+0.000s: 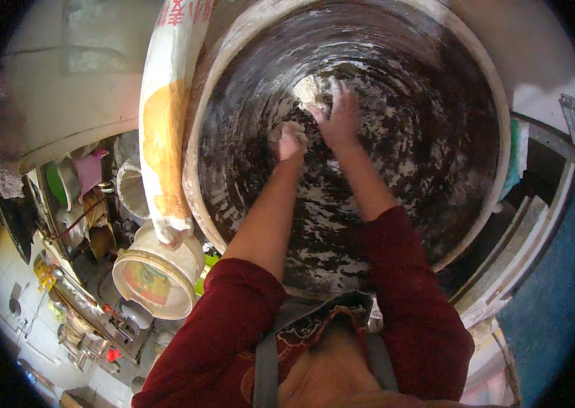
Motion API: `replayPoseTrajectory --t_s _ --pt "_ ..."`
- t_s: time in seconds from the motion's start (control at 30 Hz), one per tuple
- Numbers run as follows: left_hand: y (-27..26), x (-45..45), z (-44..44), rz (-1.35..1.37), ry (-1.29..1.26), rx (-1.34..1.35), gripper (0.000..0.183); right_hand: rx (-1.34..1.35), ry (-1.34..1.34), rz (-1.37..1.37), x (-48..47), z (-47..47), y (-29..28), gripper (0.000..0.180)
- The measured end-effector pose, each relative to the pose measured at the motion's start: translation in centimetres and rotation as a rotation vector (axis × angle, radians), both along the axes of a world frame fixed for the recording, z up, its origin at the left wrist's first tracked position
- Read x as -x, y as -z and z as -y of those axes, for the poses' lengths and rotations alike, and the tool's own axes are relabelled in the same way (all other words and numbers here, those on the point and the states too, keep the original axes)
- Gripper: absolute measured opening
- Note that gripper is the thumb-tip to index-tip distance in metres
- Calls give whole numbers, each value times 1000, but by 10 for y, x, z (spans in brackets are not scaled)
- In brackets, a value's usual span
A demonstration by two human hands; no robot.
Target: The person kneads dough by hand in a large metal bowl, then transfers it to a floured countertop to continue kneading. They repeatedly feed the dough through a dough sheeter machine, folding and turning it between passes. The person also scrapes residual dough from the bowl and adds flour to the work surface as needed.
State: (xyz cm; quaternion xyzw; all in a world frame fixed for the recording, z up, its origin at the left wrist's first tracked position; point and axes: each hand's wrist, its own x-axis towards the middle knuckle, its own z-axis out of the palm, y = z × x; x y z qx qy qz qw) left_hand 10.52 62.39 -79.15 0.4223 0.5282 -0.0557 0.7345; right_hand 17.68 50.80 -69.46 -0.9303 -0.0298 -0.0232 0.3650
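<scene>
A large round basin [445, 153] with a dark inner wall and a pale rim [499, 117] lies before me. Whitish, flour-like streaks smear its inside. My left hand [289, 145] is closed around a small beige lump that looks like dough [295, 130]. To its upper right, my right hand [341, 115] has its fingers spread, thumb apart from the others. Just left of those fingers sits a whitish lump, probably dough [309, 91], near the bottom of the basin. The thumb reaches its lower edge; whether it touches is unclear.
Along the basin's left side stands a tall white and orange printed sack [165, 127]. A white plastic bucket [129, 260] is below it. Pale boards [517, 255] run along the right. Cluttered shelves with kitchenware [83, 326] fill the lower left.
</scene>
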Motion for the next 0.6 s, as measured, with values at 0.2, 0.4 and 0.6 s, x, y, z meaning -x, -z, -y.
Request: replayPoseTrajectory --t_s 0.2,0.4,0.6 --pt "-33 -3 -1 216 132 -10 22 135 -308 263 -25 9 7 78" --pt "-67 -23 -2 20 226 -63 26 500 -438 165 -34 -12 34 35" --pt "-192 -36 10 -117 372 -26 30 424 -564 216 -33 -4 37 37"
